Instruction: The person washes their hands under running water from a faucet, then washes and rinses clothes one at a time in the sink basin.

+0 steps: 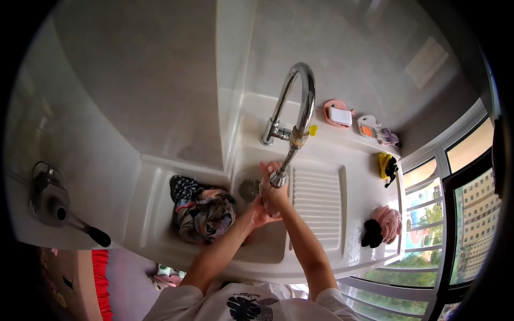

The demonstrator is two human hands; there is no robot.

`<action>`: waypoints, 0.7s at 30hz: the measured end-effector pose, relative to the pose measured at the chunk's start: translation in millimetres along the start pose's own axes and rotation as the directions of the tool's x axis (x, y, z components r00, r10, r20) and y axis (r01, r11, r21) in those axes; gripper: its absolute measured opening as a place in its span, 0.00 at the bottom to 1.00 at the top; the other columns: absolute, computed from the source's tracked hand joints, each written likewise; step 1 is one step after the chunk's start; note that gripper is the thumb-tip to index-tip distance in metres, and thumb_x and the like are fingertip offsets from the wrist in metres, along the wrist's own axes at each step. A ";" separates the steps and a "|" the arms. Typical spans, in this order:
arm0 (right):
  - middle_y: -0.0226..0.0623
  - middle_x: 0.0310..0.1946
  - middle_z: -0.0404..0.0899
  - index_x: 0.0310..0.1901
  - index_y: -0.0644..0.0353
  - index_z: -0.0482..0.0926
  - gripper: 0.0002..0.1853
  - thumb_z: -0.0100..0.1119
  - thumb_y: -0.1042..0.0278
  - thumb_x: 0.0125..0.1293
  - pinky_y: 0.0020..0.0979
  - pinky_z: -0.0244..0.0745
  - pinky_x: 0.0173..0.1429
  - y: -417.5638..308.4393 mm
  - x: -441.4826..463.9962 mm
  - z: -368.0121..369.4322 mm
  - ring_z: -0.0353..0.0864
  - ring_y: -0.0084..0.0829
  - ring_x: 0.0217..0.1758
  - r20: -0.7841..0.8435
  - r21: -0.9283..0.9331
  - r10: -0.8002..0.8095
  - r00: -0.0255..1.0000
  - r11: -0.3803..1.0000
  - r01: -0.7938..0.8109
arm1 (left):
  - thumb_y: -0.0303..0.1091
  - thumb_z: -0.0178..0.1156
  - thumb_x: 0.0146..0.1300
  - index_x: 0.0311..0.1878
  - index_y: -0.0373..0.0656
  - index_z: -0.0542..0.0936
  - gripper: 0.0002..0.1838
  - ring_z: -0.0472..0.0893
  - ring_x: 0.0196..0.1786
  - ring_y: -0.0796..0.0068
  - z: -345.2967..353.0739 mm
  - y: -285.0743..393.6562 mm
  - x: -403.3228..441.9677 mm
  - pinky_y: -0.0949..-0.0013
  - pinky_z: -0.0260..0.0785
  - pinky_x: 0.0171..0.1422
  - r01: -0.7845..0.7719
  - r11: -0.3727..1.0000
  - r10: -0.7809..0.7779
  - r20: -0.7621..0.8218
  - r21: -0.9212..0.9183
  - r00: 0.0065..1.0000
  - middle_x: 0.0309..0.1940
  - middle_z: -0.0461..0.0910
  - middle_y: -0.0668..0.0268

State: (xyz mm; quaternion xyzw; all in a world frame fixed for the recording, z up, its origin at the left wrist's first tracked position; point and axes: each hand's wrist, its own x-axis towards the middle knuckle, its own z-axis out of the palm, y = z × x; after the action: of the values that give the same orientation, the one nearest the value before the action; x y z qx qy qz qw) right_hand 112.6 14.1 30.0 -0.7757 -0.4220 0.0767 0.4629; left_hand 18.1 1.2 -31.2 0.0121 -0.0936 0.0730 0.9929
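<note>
Under a chrome faucet (pixel 305 101) over a white sink (pixel 259 257), 2 bare hands touch. Whether the left hand (pixel 259 213) or right hand (pixel 276 197) is clenched or grasping something, I cannot tell. Bundled patterned cloth (pixel 206 215) lies in the compartment to their left; a ridged washboard (pixel 318 208) is just right.

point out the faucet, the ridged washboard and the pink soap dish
Faucet (pixel 308 101): head view, on the curved chrome neck.
Ridged washboard (pixel 318 208): head view, on the middle of its ridges.
Pink soap dish (pixel 333 104): head view, on its rim above the white soap (pixel 340 116).
</note>
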 end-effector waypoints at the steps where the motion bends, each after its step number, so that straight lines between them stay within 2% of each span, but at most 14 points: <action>1: 0.41 0.20 0.73 0.30 0.60 0.74 0.13 0.62 0.59 0.60 0.38 0.69 0.34 7.9 10.2 -1.2 0.73 0.45 0.26 -0.003 0.054 0.073 0.997 0.996 -0.073 | 0.58 0.39 0.69 0.55 0.44 0.72 0.28 0.74 0.53 0.71 31.3 -9.4 -13.3 0.61 0.70 0.55 -0.039 0.982 0.132 -0.532 0.183 0.837 0.46 0.76 0.63; 5: 0.36 0.22 0.69 0.31 0.61 0.75 0.04 0.61 0.72 0.57 0.33 0.69 0.35 -0.4 7.7 -18.5 0.73 0.33 0.27 0.011 0.331 0.339 0.941 0.887 -0.323 | 0.60 0.40 0.68 0.60 0.50 0.71 0.29 0.71 0.59 0.71 20.4 4.2 -14.5 0.59 0.67 0.60 -0.117 0.987 0.147 -0.341 0.110 0.928 0.58 0.72 0.68; 6: 0.38 0.28 0.71 0.31 0.61 0.75 0.06 0.63 0.72 0.55 0.35 0.70 0.38 4.4 -7.1 -12.8 0.75 0.36 0.32 -0.120 0.285 0.207 0.971 0.944 -0.166 | 0.61 0.39 0.67 0.59 0.47 0.71 0.30 0.73 0.56 0.72 15.7 10.8 -7.3 0.63 0.68 0.56 -0.192 0.972 0.228 -0.371 0.133 0.900 0.55 0.74 0.66; 7: 0.40 0.33 0.71 0.32 0.61 0.75 0.07 0.64 0.73 0.53 0.36 0.70 0.42 0.3 -23.2 -8.7 0.74 0.39 0.37 -0.086 0.308 0.143 0.986 0.945 -0.110 | 0.63 0.38 0.67 0.57 0.45 0.71 0.33 0.74 0.52 0.73 5.6 17.5 0.5 0.67 0.69 0.52 -0.265 0.951 0.307 -0.396 0.158 0.865 0.52 0.75 0.63; 9: 0.43 0.41 0.71 0.32 0.61 0.76 0.08 0.63 0.77 0.50 0.39 0.70 0.49 -20.7 -61.3 -3.9 0.72 0.44 0.45 -0.002 0.273 -0.047 0.999 0.961 0.046 | 0.61 0.39 0.68 0.60 0.45 0.69 0.31 0.76 0.45 0.75 -73.5 41.4 1.6 0.68 0.70 0.45 -0.214 0.966 0.254 -0.364 0.147 0.896 0.44 0.78 0.64; 10: 0.43 0.44 0.70 0.33 0.60 0.76 0.08 0.62 0.79 0.49 0.41 0.69 0.52 -38.3 -83.3 -3.5 0.71 0.46 0.47 0.046 0.222 -0.170 0.984 0.963 0.156 | 0.58 0.40 0.69 0.58 0.45 0.72 0.29 0.75 0.39 0.76 -101.2 54.6 9.4 0.68 0.69 0.40 -0.100 0.994 0.093 -0.153 -0.037 0.984 0.38 0.78 0.66; 11: 0.44 0.45 0.69 0.33 0.59 0.77 0.08 0.61 0.79 0.49 0.42 0.68 0.54 -52.4 -96.8 -5.4 0.69 0.48 0.48 0.005 -0.023 -0.419 0.908 0.908 0.419 | 0.57 0.41 0.69 0.57 0.45 0.73 0.28 0.75 0.36 0.77 -105.4 57.4 9.7 0.69 0.69 0.37 -0.032 0.992 0.028 -0.035 -0.121 0.999 0.35 0.78 0.66; 12: 0.46 0.47 0.68 0.36 0.60 0.76 0.07 0.59 0.78 0.53 0.50 0.70 0.50 -56.8 -99.9 -10.2 0.67 0.55 0.51 0.119 -0.017 -0.418 0.901 0.906 0.423 | 0.56 0.41 0.70 0.56 0.45 0.74 0.26 0.75 0.33 0.77 -107.6 60.2 10.1 0.69 0.68 0.35 0.053 0.981 -0.038 0.083 -0.187 0.996 0.32 0.78 0.67; 13: 0.46 0.42 0.72 0.36 0.59 0.77 0.09 0.62 0.70 0.53 0.50 0.72 0.44 -52.4 -86.3 -13.2 0.73 0.51 0.47 0.083 -0.141 -0.474 0.876 0.865 0.482 | 0.55 0.42 0.70 0.53 0.46 0.75 0.25 0.72 0.28 0.78 -91.2 51.1 8.7 0.71 0.65 0.30 -0.046 0.994 0.039 -0.072 -0.103 0.997 0.30 0.77 0.69; 15: 0.44 0.34 0.76 0.35 0.55 0.77 0.10 0.62 0.63 0.52 0.46 0.74 0.36 -23.4 -43.7 -10.3 0.78 0.46 0.39 0.179 -0.391 0.050 0.983 0.920 0.024 | 0.53 0.42 0.71 0.48 0.47 0.77 0.21 0.66 0.18 0.80 -40.9 27.2 19.8 0.74 0.59 0.20 -0.198 0.974 0.224 -0.332 0.110 0.916 0.25 0.75 0.73; 16: 0.44 0.34 0.76 0.35 0.55 0.77 0.10 0.62 0.63 0.52 0.46 0.74 0.36 -8.3 -25.7 -14.3 0.78 0.46 0.39 0.174 -0.388 0.049 0.984 0.921 0.023 | 0.52 0.43 0.71 0.45 0.48 0.78 0.20 0.63 0.13 0.81 -18.7 16.3 26.3 0.76 0.56 0.15 -0.245 0.942 0.325 -0.435 0.230 0.840 0.23 0.74 0.75; 17: 0.42 0.31 0.77 0.35 0.53 0.77 0.10 0.62 0.61 0.52 0.44 0.73 0.32 6.4 -11.6 -19.3 0.79 0.44 0.34 0.072 -0.338 -0.076 0.994 0.936 0.096 | 0.52 0.40 0.71 0.48 0.49 0.76 0.21 0.59 0.10 0.83 -2.4 4.9 31.7 0.77 0.50 0.10 -0.234 0.955 0.297 -0.641 0.184 0.708 0.25 0.75 0.78; 19: 0.39 0.28 0.77 0.35 0.51 0.76 0.10 0.61 0.60 0.52 0.42 0.72 0.27 4.1 -13.7 -17.9 0.80 0.42 0.30 -0.040 -0.298 -0.196 0.980 0.938 0.175 | 0.55 0.37 0.71 0.45 0.50 0.77 0.23 0.65 0.14 0.80 7.6 16.2 28.5 0.75 0.57 0.15 -0.258 0.950 0.307 -0.390 0.176 0.868 0.26 0.76 0.75; 21: 0.36 0.30 0.78 0.31 0.51 0.75 0.08 0.61 0.59 0.53 0.41 0.72 0.26 -19.7 -43.9 -6.6 0.80 0.40 0.30 0.132 -0.494 -0.084 0.988 0.858 0.139 | 0.56 0.40 0.69 0.35 0.51 0.76 0.22 0.75 0.27 0.76 15.9 24.8 31.1 0.72 0.69 0.31 -0.276 0.858 0.424 -0.293 0.433 0.857 0.28 0.77 0.71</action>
State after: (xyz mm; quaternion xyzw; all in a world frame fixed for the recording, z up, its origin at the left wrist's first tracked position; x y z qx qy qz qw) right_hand 76.7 -17.8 37.2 -0.8384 -0.4954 -0.0216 0.2261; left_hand 41.7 29.5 -9.5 0.1701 0.1145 0.2731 0.9399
